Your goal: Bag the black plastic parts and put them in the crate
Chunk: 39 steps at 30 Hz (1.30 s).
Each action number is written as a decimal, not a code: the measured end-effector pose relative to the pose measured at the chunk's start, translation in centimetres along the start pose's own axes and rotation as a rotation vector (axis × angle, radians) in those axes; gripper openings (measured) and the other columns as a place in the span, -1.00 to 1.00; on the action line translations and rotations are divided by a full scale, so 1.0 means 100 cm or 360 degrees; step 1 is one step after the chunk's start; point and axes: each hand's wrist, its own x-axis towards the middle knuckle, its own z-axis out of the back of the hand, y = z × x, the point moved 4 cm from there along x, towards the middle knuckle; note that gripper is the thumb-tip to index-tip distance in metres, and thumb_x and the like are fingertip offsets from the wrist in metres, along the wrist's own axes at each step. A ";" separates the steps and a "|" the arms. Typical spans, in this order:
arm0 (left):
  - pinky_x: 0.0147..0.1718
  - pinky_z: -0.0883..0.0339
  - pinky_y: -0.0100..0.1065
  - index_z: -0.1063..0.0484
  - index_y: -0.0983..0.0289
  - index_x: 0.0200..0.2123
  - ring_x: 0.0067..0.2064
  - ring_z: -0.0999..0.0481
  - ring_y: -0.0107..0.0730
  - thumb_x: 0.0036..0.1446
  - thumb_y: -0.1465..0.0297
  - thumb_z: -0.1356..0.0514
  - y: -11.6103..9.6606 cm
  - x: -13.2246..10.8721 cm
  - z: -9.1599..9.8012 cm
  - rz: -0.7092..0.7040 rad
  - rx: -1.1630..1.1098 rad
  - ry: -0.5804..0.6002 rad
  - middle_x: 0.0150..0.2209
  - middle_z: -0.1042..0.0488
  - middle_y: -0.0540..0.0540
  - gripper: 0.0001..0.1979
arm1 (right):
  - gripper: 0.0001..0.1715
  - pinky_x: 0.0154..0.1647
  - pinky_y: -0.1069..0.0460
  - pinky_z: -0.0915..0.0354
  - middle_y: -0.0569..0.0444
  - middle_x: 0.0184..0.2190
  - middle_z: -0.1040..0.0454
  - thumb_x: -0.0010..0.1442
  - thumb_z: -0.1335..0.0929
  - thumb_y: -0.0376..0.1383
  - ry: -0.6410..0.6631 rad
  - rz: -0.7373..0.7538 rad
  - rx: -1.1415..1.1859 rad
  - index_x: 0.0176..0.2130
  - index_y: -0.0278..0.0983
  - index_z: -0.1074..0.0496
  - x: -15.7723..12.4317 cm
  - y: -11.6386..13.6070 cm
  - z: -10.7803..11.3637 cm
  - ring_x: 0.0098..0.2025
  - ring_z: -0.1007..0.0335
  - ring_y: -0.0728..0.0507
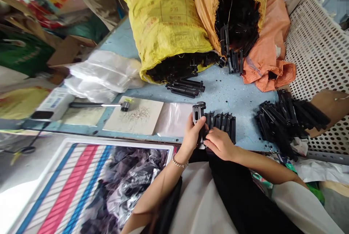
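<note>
My left hand [193,132] is closed round a long black plastic part [198,111] with an oval slot near its top, held upright at the table's front edge. From the right, my right hand [221,144] has its curled fingers against the lower side of that part; their tips are partly hidden. Just behind my right hand stands a row of several similar black parts [225,123]. A loose pile of black parts [283,117] lies farther right, and a few more black parts [185,88] lie in front of the yellow sack.
A yellow sack [169,19] and an orange sack [203,1] spill black parts onto the blue table [218,94]. To the left lie a screwdriver [92,105] and cardboard [141,123]. A white perforated basket [321,37] stands right. A striped container [65,190] holds dark plastic bags below.
</note>
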 end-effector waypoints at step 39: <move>-0.03 -0.44 -0.27 -0.38 0.17 0.13 0.09 -0.49 -0.12 0.13 0.13 -0.31 0.009 -0.015 -0.020 -0.0214 -0.0027 0.0023 -0.03 -0.54 0.14 -0.47 | -0.45 -0.32 -0.05 -0.23 0.08 -0.47 -0.30 0.46 0.00 0.00 -0.0329 -0.0339 0.0193 -0.37 -0.18 -0.27 0.046 -0.056 0.043 -0.39 -0.23 -0.14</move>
